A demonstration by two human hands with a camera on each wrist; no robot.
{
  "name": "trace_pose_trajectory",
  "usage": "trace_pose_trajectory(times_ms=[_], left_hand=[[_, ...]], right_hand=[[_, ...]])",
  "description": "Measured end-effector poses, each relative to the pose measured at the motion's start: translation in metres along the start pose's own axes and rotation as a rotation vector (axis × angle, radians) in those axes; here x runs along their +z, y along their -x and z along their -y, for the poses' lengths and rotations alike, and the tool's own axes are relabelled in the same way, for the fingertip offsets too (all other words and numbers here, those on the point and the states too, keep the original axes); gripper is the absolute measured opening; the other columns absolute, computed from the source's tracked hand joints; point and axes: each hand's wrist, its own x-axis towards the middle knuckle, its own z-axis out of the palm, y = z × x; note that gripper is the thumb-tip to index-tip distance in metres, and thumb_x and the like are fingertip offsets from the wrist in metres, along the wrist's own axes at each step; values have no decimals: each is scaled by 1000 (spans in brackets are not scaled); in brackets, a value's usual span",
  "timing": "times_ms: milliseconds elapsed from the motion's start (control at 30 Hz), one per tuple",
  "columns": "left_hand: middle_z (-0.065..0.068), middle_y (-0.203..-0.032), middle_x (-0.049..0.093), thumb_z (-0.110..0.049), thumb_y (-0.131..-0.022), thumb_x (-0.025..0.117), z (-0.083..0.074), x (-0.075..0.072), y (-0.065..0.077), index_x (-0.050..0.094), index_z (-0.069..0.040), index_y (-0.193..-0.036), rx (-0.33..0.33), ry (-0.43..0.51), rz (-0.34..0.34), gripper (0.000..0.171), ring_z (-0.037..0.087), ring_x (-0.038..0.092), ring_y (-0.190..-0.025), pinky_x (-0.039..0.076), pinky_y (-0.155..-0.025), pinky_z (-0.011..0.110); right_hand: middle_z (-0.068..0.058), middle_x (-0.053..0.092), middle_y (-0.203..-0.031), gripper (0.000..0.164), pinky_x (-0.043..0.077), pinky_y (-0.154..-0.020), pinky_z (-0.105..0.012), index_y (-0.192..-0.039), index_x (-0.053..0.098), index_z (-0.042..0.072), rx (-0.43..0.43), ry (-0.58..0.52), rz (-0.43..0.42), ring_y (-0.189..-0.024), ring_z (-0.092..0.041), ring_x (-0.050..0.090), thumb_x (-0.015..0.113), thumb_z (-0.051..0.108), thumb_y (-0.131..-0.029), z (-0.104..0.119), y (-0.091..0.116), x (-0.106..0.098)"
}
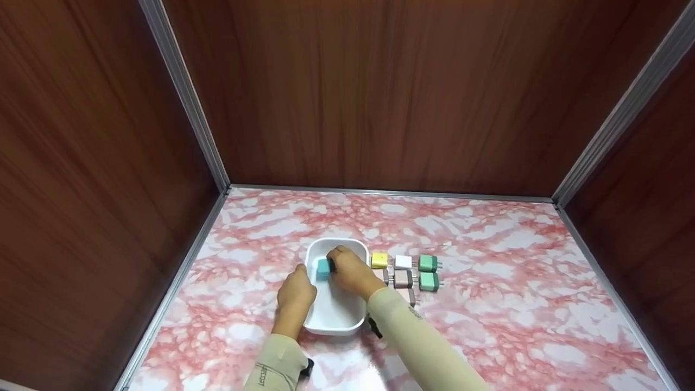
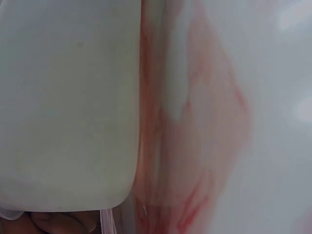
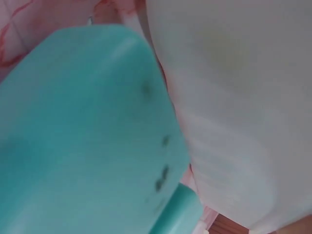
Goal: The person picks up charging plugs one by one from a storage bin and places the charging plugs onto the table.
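A white plastic bin stands on the table in front of me. My left hand grips its left wall near the rim; some of its fingers show at the bottom of the left wrist view, past the bin's edge. Inside the bin, my right hand pinches a teal plug charger by its dark end. The charger's prongs are hidden by the hand. In the right wrist view, a green charger looms close beside the bin's outer wall.
Right of the bin, chargers lie in rows, prongs pointing right: a yellow one, a white one, two green ones and several pinkish ones. Wood-grain panels enclose the pink marbled table at back and sides.
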Motion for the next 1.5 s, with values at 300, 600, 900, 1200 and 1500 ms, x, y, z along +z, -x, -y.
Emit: trace_pose_trajectory(times_ms=[300,600,900,1200,1500], left_hand=[[23,-111,72,-6,-88,65,1,-3,2,57,1,-135,-12,-1,3,48,41,71,-101,55,-84,55],[23,-111,72,-6,-88,64,0,-3,3,58,2,-132,-13,-18,5,46,42,70,-103,55,-83,56],[22,-112,72,-7,-88,66,-2,-1,1,58,0,-133,-36,-28,17,46,41,70,-103,55,-84,56],[24,-114,71,-6,-89,63,-4,-1,1,56,3,-136,-23,-24,27,48,42,70,-104,55,-84,56],[24,-115,71,-6,-88,65,-3,-1,1,54,3,-138,-27,-28,36,52,41,69,-106,55,-85,56]], right_hand=[[-8,62,-104,28,55,-85,-32,-112,67,2,-33,-14,4,-94,-18,59,78,6,-86,0,14,-14],[-7,64,-110,35,55,-93,-32,-117,69,3,-5,-29,72,-102,-19,62,78,4,-83,-3,27,-25],[-9,64,-111,36,56,-93,-34,-117,68,1,-28,-49,69,-101,-20,63,78,6,-82,-6,37,-35],[-7,63,-113,37,56,-91,-36,-120,67,2,-30,-41,55,-101,-19,63,79,11,-85,-7,48,-42],[-6,63,-114,37,55,-92,-36,-122,67,3,-43,-48,46,-103,-18,62,78,13,-87,-7,55,-49]])
